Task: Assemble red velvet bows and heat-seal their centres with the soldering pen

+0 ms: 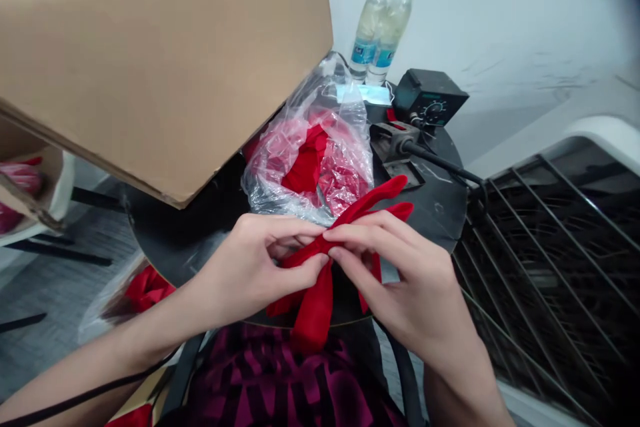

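Note:
My left hand (255, 273) and my right hand (395, 273) meet above a round black table (435, 207). Between their fingertips both pinch a knotted or folded piece of red fabric (315, 313). One long end of it hangs down toward my lap, and others stick out up and to the right. Just beyond my hands sits a clear plastic bag (300, 173), crumpled and holding more red fabric (306, 160). My fingers do not touch the bag.
A large cardboard box (150, 60) tilts over the table's left side. Two water bottles (383, 27) and a black soldering station (429, 99) with a cable stand at the back. A black wire rack (550, 280) fills the right. Red items in plastic (147, 288) lie low at left.

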### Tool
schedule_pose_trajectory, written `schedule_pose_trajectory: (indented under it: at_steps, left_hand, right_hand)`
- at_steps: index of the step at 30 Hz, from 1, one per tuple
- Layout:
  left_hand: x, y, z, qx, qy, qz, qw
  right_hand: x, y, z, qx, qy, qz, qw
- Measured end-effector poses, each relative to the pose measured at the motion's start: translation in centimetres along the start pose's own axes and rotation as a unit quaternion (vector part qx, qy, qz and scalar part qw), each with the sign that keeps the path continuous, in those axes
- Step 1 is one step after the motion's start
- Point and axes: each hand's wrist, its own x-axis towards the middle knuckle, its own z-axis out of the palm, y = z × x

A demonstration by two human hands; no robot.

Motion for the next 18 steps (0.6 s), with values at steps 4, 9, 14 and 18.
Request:
schedule_pose_trajectory:
  at_steps: [4, 9, 14, 18]
  left_hand:
    - [1.5, -0.6, -0.6, 0.025, -0.019, 0.006, 0.999]
    - [3.0, -1.5, -1.1, -0.001, -0.036, -0.017, 0.999]
    - [4.0, -1.6, -1.2, 0.017, -0.048, -0.033, 0.998]
    - [4.4, -1.8, -1.1, 0.002, -0.044, -0.041, 0.998]
  right_hand:
    - [1.8, 1.0, -0.6, 0.029, -0.029, 0.056, 0.998]
    - [3.3, 2.4, -1.4, 0.035, -0.097, 0.081, 0.991]
    - [3.9, 3.5, -1.7, -0.039, -0.157, 0.079, 0.984]
    - [4.5, 3.6, -1.6, -0.045, -0.197, 0.086, 0.976]
